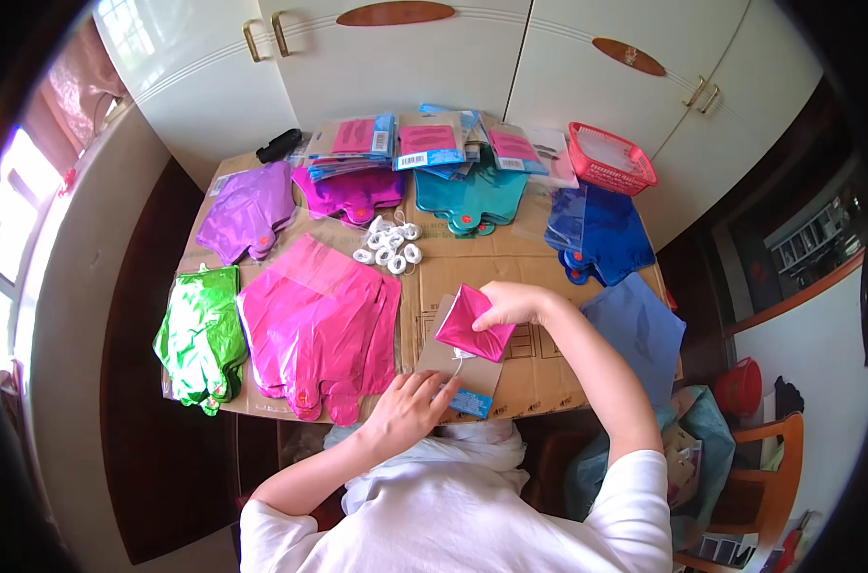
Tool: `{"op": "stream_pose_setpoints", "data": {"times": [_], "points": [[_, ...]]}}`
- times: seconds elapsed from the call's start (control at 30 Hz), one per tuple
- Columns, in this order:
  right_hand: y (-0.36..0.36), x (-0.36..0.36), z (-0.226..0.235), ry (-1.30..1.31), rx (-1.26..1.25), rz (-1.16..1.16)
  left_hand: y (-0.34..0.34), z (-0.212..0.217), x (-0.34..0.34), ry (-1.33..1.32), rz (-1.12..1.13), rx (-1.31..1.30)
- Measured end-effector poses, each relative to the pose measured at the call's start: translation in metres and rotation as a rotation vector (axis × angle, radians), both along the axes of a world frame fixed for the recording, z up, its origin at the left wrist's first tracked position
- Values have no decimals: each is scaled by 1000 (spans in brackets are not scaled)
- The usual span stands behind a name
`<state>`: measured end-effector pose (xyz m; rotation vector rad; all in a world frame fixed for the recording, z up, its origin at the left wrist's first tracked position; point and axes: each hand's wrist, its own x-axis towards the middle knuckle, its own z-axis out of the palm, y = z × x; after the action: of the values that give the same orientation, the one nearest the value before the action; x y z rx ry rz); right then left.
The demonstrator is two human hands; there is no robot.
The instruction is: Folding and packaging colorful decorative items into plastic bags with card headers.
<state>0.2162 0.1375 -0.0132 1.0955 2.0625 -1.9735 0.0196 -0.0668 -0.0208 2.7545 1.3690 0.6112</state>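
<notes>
At four o'clock from the cardboard-topped table's (472, 270) centre, the right hand (508, 304) pinched a folded pink foil (469, 329); what the left hand (407, 413) gripped was indiscernible. Packets (428, 139) at twelve appeared finished; pink sheets (321, 320) at eight seemingly remained unfolded.

Pink foil (460, 326) in right grip (510, 304)

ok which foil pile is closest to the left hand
The large hot-pink pile, its near edge just beside the left hand; the green pile is farther left, the rest farther off.
</notes>
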Motion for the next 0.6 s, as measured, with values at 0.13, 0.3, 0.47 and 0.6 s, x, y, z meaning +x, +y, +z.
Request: {"op": "stream_pose_setpoints", "data": {"times": [0.13, 0.3, 0.47, 0.6], "points": [[-11, -2, -3, -51, -42, 65, 2, -3, -4, 21, -29, 30], [-41, -13, -7, -68, 50, 79, -2, -8, -6, 36, -28, 119], [-63, -17, 3, -14, 107, 115, -4, -13, -5, 1, 7, 140], [-67, -16, -5, -187, 320, 179, -5, -17, -5, 25, -16, 167]]}}
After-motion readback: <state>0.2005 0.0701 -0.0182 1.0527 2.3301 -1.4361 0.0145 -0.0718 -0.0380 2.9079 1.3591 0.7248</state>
